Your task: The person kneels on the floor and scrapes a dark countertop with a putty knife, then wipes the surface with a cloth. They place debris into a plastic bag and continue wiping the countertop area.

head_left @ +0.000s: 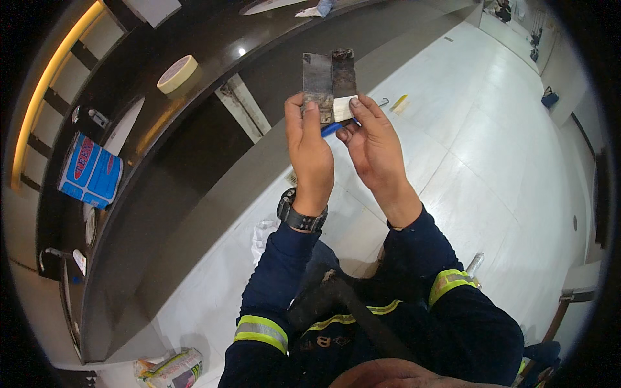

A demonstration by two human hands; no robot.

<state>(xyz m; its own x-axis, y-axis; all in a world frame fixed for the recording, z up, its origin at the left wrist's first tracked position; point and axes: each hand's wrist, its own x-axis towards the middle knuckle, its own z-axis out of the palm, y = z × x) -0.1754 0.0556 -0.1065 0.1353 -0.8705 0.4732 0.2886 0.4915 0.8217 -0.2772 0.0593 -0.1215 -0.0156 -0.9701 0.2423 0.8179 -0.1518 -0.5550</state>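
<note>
Plate (317, 72), worn grey, pinched in left hand (310, 152); white piece (343, 108) in right hand (378, 152), beyond counter (217, 39) edge; seemingly two-handed positioning; next move likely needs steady pinch.

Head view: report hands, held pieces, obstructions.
Left hand gripping worn, flat dark-grey piece. Right hand pinching small, flat off-white piece. Cream tape roll clear of hands.

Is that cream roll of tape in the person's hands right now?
No, the roll of tape rests on the dark counter, apart from the fingers, which hold a worn, dark flat piece.
</note>
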